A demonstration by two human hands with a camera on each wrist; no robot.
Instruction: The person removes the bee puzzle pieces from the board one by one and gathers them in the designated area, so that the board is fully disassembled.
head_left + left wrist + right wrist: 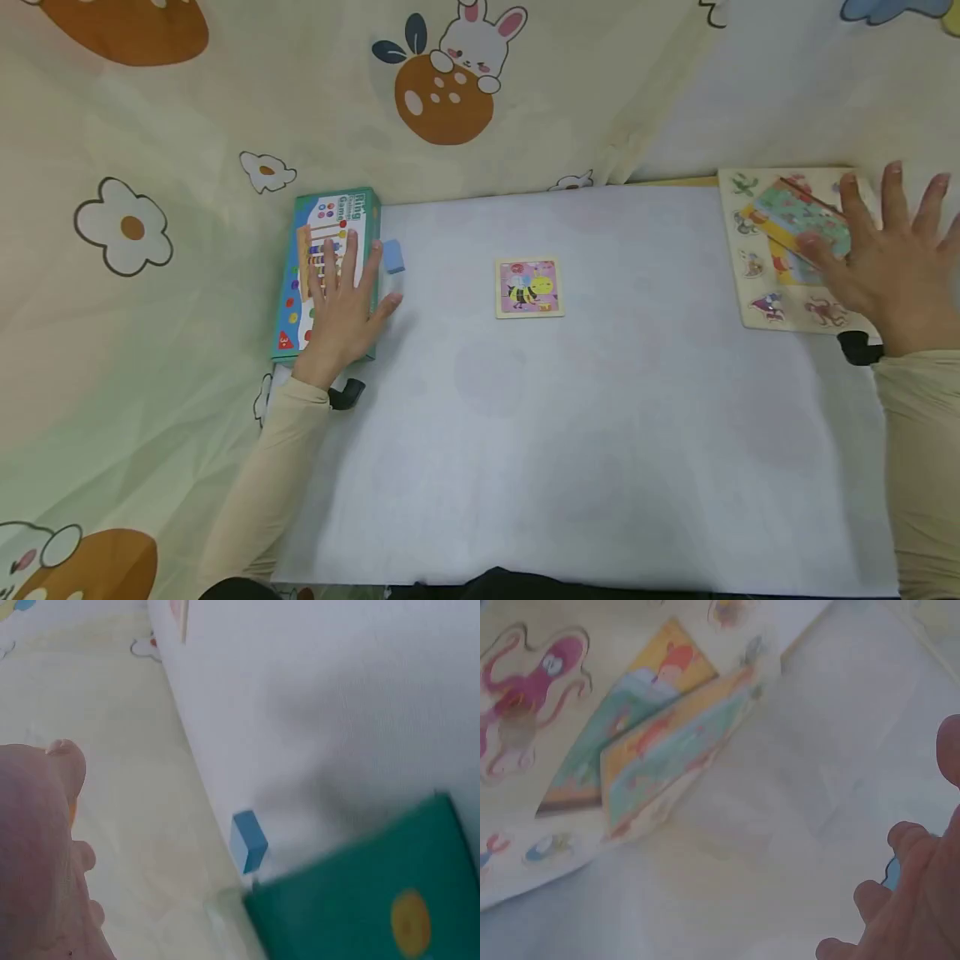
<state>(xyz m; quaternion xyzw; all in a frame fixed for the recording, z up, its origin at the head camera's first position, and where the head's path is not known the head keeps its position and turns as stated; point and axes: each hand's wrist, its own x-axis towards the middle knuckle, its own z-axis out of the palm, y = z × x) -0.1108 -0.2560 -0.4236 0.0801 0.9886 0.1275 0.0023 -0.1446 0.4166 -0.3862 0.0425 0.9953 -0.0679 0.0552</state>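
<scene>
My left hand [341,308] is over a boxed game [322,275] with beads and numbers printed on its lid. Its fingers are straight and spread, holding nothing. Beside the box lies a small blue block [393,257], also seen near the box's green side in the left wrist view. My right hand [896,258], fingers spread and gripping nothing, is over a pale animal puzzle board [757,292]. Two colourful picture panels [675,742] lie overlapping on that board. Between the hands, a small square bee picture puzzle [529,287] lies flat on the table.
A white sheet [510,467] covers the table. Beyond its far and left edges hangs or lies a pale cloth [315,108] printed with rabbits and flowers. A yellow strip [675,181] shows along the back edge, left of the animal board.
</scene>
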